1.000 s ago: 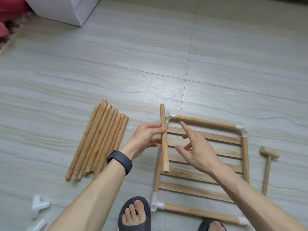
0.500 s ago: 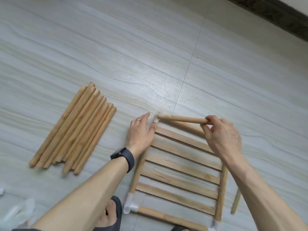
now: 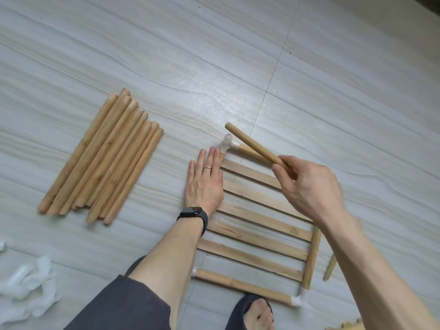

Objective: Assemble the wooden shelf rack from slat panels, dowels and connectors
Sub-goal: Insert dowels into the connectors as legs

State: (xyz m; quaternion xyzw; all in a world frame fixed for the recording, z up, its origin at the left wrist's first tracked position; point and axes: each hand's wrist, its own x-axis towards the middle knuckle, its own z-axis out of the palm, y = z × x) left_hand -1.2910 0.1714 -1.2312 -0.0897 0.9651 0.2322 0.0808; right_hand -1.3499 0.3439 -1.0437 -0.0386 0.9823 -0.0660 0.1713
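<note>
Toes in a dark sandal (image 3: 252,313) sit at the near edge of the slat panel (image 3: 259,225), which lies flat on the floor (image 3: 333,91), probably so that the person can crouch right over the work. To the near left is a blurred white heap (image 3: 26,282), either packing or loose fittings; I cannot tell which. The panel's near rail (image 3: 240,285) ends in a white fitting at the near right corner (image 3: 297,301), and a wooden stick end (image 3: 331,267) shows just outside the right edge, mostly hidden by the forearm. The left hand (image 3: 204,184), a watch (image 3: 192,216) on its wrist, lies flat on the panel's left edge with its fingers straight and together. It seems to be pinning the frame down so that it will not slide or lift under a push. The right hand (image 3: 309,189) is wrapped round one end of a dowel (image 3: 252,146) and holds it tilted above the far edge. The dowel's free end is just past the white connector (image 3: 226,145) at the far left corner and not yet seated, so the job in hand looks like lining it up with the open socket. The spare dowels (image 3: 102,158) lie side by side on the floor well to the left, within reach.
</note>
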